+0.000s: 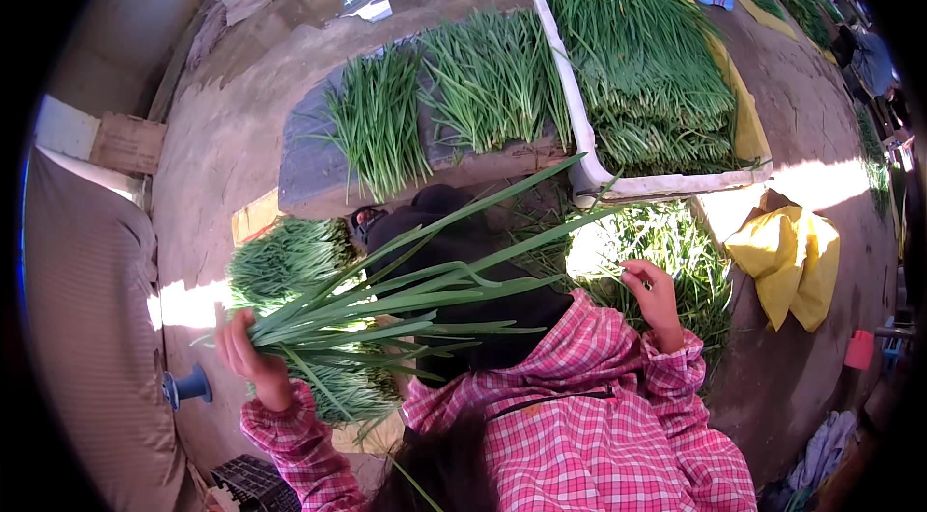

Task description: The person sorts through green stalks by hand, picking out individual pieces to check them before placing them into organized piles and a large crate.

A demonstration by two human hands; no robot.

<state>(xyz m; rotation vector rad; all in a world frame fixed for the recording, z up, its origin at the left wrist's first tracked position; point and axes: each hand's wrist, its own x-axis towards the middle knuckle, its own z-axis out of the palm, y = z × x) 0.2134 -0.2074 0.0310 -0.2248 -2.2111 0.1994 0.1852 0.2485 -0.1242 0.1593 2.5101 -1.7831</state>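
Note:
My left hand (250,353) grips the base end of a loose bunch of long green leaves, which look like garlic chives (376,306). The leaves fan out to the right across my lap, and two longer ones reach up towards a white foam box. My right hand (655,298) is raised off to the right with its fingers curled; whether a scrap sits at the fingertips is unclear. Below it lies a heap of loose leaves (688,259), partly in glaring sunlight. Beside my left hand, neat stacks of chives (290,259) rest on the floor.
Ahead, a low dark-topped bench (311,143) bears two piles of chives (489,78). The white foam box (561,70) beside it is packed with more. A yellow sack (786,262), a blue spool (187,387) and a black crate (253,483) stand around me. Other people sit at upper right.

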